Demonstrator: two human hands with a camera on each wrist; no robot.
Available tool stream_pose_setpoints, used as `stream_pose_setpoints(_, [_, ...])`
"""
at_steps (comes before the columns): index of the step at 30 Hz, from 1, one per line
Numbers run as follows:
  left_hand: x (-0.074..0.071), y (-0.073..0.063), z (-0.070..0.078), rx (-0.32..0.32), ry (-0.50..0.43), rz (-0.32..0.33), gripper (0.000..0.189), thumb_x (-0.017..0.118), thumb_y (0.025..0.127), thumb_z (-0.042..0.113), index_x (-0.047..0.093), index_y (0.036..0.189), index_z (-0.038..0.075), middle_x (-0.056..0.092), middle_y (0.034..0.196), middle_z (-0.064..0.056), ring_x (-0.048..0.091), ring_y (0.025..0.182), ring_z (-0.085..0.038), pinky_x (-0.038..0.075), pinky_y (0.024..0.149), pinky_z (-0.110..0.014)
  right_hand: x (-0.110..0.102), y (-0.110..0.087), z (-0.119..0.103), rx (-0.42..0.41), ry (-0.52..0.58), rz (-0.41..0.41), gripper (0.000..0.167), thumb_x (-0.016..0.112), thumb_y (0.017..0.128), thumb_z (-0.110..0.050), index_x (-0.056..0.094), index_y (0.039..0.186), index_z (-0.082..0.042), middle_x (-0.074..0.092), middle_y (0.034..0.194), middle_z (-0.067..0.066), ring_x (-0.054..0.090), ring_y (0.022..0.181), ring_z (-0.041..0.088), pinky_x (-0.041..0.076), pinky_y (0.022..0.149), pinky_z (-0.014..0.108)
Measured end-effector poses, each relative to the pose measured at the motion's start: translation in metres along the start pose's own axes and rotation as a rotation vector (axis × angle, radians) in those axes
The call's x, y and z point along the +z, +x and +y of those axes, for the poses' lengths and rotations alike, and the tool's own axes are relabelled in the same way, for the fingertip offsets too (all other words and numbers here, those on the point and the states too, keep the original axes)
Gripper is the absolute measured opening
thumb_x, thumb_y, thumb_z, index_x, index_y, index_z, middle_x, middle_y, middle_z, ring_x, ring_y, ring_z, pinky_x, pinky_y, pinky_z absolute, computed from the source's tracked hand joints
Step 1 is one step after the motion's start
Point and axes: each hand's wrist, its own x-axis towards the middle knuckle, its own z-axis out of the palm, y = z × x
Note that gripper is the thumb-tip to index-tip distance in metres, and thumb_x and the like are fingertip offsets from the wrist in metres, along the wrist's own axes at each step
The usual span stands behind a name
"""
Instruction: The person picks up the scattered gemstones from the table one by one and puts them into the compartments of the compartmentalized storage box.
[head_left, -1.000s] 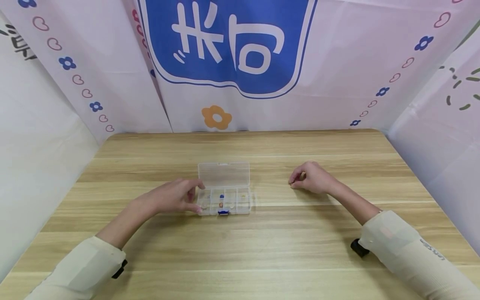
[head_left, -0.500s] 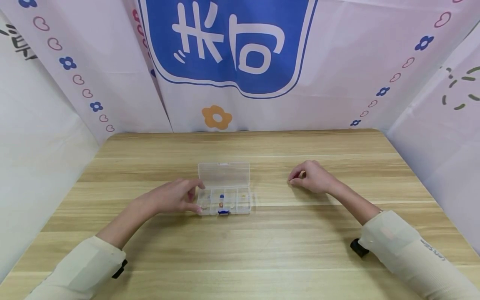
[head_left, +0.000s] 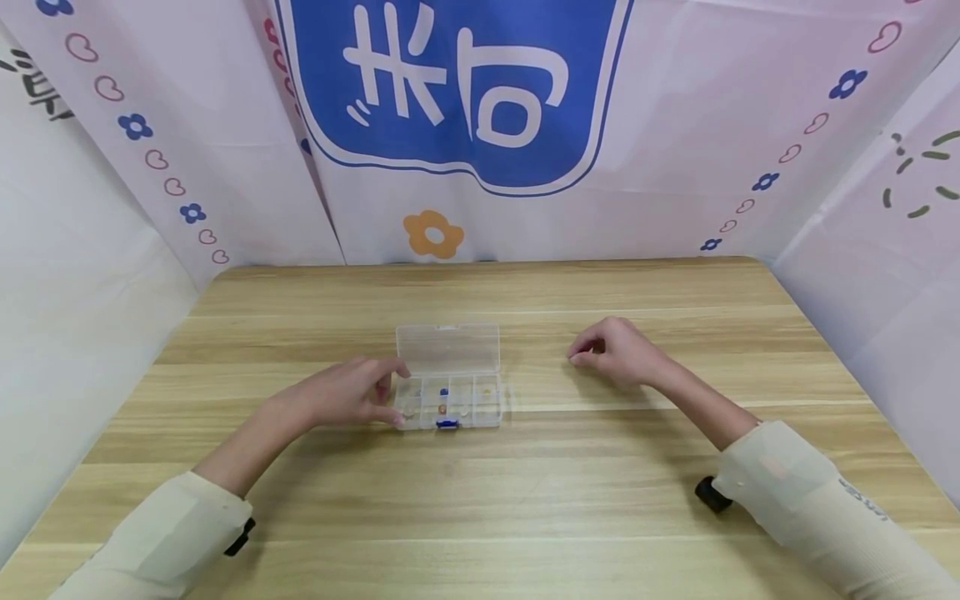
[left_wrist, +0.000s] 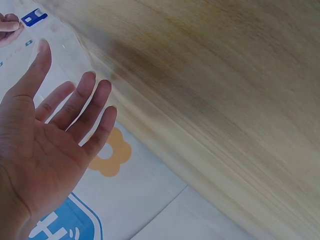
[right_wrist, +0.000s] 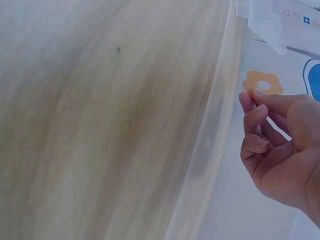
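A clear plastic compartment box [head_left: 487, 406] stands on the table with its lid [head_left: 447, 350] raised at the back. Inside lie a small blue piece [head_left: 444, 392], an orange-brown piece [head_left: 442, 409] and a few pale ones. My left hand [head_left: 347, 393] holds the box's left end, thumb at the front corner and index finger at the rear one. To the right of the box, my right hand [head_left: 618, 354] has thumb and index fingertips [right_wrist: 258, 92] pinched together. A tiny orange-brown thing shows between them, mostly hidden, its kind unclear.
The wooden table [head_left: 480, 508] carries the box near its middle. A white printed cloth [head_left: 660, 167] hangs behind the back edge, and more cloth closes off both sides. A blue clasp [head_left: 447, 424] sticks out at the box's front.
My right hand has shifted a little to the left and backward, its fingertips lifting slightly with the pinch kept. The left hand and the box stay where they were.
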Motion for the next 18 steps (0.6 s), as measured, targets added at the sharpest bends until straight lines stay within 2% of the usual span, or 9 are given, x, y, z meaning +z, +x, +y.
stream_pose_setpoints(18, [0.000, 0.001, -0.001, -0.011, 0.001, -0.010, 0.058, 0.086, 0.087, 0.031, 0.061, 0.127, -0.003, 0.063, 0.085, 0.001, 0.055, 0.075, -0.012, 0.049, 0.071, -0.031, 0.009, 0.007, -0.018, -0.073, 0.121, 0.001, 0.006, 0.074, 0.095, -0.002, 0.078, 0.095, 0.002, 0.076, 0.091, 0.011, 0.053, 0.067, 0.012, 0.044, 0.062, 0.022])
